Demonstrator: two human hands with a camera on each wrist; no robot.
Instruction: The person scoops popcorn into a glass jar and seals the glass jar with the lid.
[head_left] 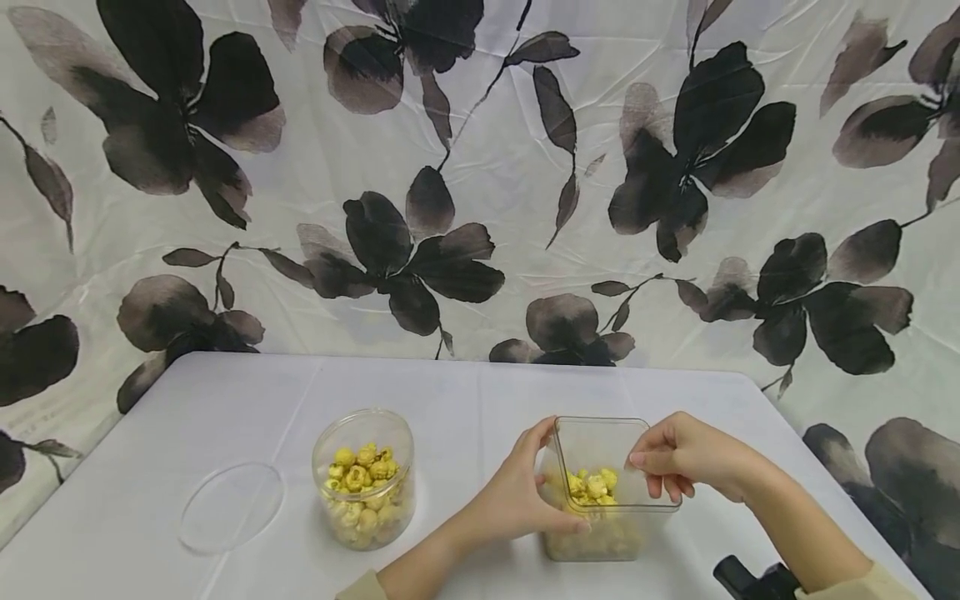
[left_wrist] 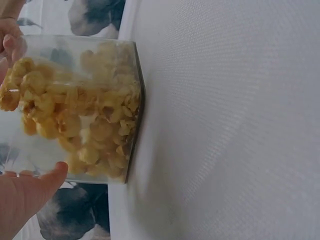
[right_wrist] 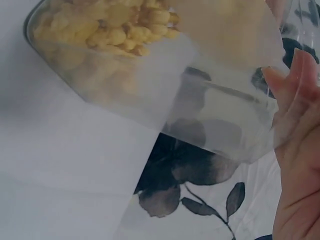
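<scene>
A clear square container [head_left: 600,546] with yellow popcorn [head_left: 595,486] inside stands on the table, its top uncovered. My left hand [head_left: 521,492] grips its left side, the thumb along the front wall and the fingers round the far side. At the right rim is my right hand [head_left: 682,458], its fingers bent and thumb close to the index finger. In the right wrist view its fingertips [right_wrist: 301,62] show beside the clear wall; whether they pinch anything cannot be made out. To the left stands a clear round jar [head_left: 363,475] holding more popcorn.
A clear round lid [head_left: 232,508] lies flat on the white table [head_left: 465,400] at the left. Near the right front edge a black object [head_left: 750,579] is partly hidden by the right forearm. A floral cloth [head_left: 525,208] hangs behind.
</scene>
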